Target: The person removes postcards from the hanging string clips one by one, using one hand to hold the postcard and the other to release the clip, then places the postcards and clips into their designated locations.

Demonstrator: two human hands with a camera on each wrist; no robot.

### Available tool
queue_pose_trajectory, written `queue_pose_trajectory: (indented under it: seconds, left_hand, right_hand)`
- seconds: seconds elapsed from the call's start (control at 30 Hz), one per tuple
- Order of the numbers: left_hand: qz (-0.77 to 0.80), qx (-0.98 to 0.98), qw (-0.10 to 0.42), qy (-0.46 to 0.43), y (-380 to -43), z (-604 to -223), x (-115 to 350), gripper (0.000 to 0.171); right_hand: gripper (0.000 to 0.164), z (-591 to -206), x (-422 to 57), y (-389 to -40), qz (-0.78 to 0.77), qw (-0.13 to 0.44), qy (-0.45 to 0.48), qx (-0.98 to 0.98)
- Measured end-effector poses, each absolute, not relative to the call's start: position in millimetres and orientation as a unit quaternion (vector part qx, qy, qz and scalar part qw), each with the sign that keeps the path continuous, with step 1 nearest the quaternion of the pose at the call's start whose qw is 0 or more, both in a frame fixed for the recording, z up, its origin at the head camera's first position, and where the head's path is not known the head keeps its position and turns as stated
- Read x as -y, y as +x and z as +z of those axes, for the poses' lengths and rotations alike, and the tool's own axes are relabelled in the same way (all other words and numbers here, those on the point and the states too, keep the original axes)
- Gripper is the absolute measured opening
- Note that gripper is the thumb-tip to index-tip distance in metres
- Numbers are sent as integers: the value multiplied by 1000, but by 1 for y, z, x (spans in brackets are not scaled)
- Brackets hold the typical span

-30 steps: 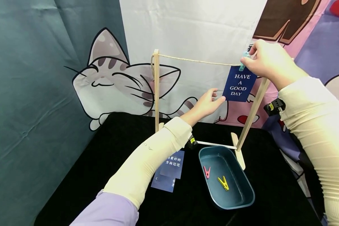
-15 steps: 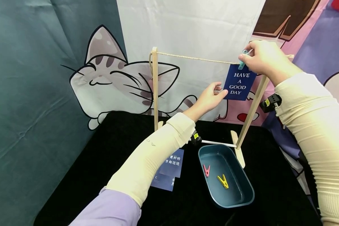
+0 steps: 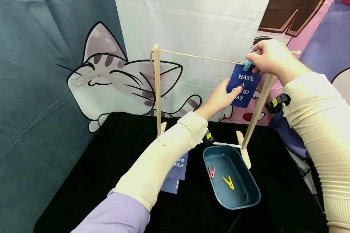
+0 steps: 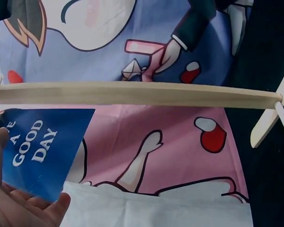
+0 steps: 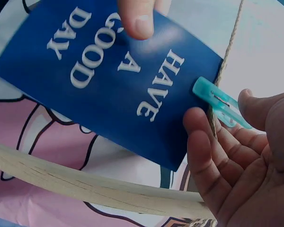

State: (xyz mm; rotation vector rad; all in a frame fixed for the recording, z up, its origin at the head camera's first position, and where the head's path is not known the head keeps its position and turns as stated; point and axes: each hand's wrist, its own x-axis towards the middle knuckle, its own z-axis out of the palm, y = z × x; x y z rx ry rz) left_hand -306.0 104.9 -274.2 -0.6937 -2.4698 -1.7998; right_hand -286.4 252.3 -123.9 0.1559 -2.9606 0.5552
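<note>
A blue card (image 3: 250,86) printed "HAVE A GOOD DAY" hangs at the right part of a twine line (image 3: 198,57). My left hand (image 3: 220,98) pinches its left edge, thumb across the front lettering and fingers behind, as the left wrist view also shows. At the card's top edge sits a light-blue clothespin (image 5: 210,94), its nose over card and twine. My right hand (image 3: 275,60) holds the clothespin's handles between thumb and fingers. In the right wrist view the right fingertips (image 5: 197,120) lie right at the card's top corner.
Wooden posts (image 3: 157,90) carry the twine, joined low by a white rod (image 3: 227,144). A dark blue basin (image 3: 245,191) holds a pink clothespin (image 3: 211,172) and a yellow clothespin (image 3: 228,183). More blue cards (image 3: 178,168) lie on the black cloth, partly under my left forearm.
My left hand has moved right and up from beside the card to pinching it, and the card has tilted. My right hand stays at the light-blue clothespin. The whole view has shifted slightly.
</note>
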Motion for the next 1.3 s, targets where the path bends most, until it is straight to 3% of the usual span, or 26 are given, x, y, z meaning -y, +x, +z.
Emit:
queue_pose_trajectory:
  seconds: [0.2,0.37,0.63,0.9,1.13,1.3]
  left_hand:
    - [-595,770,11,-230,-308,-276,-105,29]
    - [-620,753,3,-222,-307,-279,-102,28]
    - [-641,739,-7,-208,-305,-280,-99,27]
    - [-680,705,-33,-199,-311,-284,-96,26]
    - [-677,709,-30,-195,-312,-286,-94,25]
    - [-677,708,-20,-200,-312,-285,-93,24]
  right_hand:
    - [65,-125,-252,-288,252,29,43,966]
    - [66,-125,-251,-290,263,13,37,964]
    - [54,-125,-249,-293,290,9,32,956]
    - [34,-130,-243,-294,320,45,34,946]
    - [31,-138,-241,-291,295,109,40,948]
    - [23,-147,-238,-292,402,143,40,904]
